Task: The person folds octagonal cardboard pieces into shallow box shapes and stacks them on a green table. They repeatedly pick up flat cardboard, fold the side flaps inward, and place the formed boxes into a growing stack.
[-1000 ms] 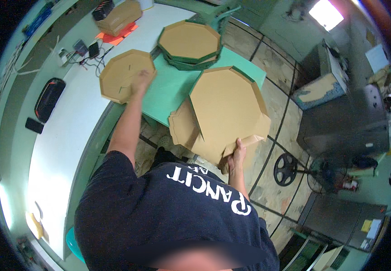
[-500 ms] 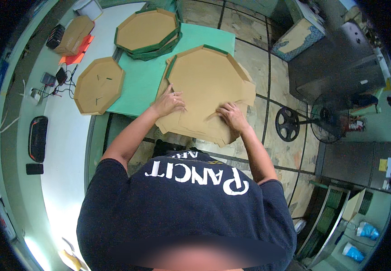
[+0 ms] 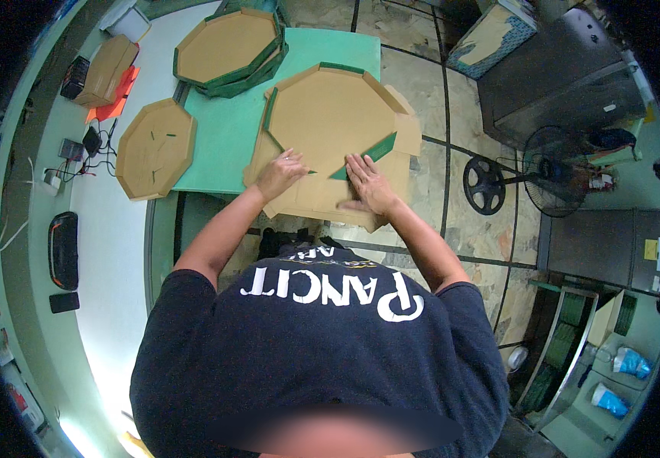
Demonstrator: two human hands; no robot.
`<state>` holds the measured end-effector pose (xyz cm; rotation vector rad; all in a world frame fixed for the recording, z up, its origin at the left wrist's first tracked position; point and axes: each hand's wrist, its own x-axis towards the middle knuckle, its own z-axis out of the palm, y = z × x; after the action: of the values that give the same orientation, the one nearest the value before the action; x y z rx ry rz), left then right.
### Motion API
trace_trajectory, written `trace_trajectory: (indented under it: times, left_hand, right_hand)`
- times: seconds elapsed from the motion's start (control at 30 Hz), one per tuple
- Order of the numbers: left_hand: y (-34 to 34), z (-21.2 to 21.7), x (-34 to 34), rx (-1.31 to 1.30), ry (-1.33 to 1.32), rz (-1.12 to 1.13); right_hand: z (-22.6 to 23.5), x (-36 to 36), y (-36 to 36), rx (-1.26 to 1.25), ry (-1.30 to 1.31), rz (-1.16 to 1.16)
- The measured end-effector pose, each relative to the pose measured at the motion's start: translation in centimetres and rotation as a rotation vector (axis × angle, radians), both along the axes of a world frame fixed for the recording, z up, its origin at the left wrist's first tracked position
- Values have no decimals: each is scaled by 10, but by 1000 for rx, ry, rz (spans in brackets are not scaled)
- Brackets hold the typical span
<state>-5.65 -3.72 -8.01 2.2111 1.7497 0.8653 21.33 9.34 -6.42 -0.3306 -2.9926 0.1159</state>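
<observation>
A large brown cardboard octagonal tray (image 3: 330, 114), partly folded, lies before me on the green table, its green-edged walls standing along the far and left sides. At its near left side my left hand (image 3: 280, 175) is closed, with bent fingers gripping the edge of the tray wall. A tiny green tip of cardboard shows beside those fingers. My right hand (image 3: 372, 185) lies open and flat, fingers stretched over a green flap (image 3: 379, 147) that is folded inward on the near right. Loose brown cardboard borders extend around the near and right sides.
Stacked octagonal trays (image 3: 227, 49) stand at the table's far left. A smaller octagonal piece (image 3: 154, 149) lies left, across the green table (image 3: 219, 153) and white counter (image 3: 109, 252). Cables and a cardboard box (image 3: 106, 70) are farther left. A black fan (image 3: 551, 172) stands right.
My right hand has flattened, and a green flap now lies folded inward beneath its fingers. My left hand stays at the left side, its fingers more bent. The whole view has shifted slightly.
</observation>
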Motion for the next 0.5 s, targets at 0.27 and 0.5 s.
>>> trace_trajectory:
  times: [0.27, 0.5]
  left_hand:
    - [-17, 10, -4, 44, 68, -135]
    - [-18, 13, -3, 31, 59, -102]
  right_hand:
    - [20, -4, -15, 4, -232, -59]
    - [17, -9, 1, 48, 42, -4]
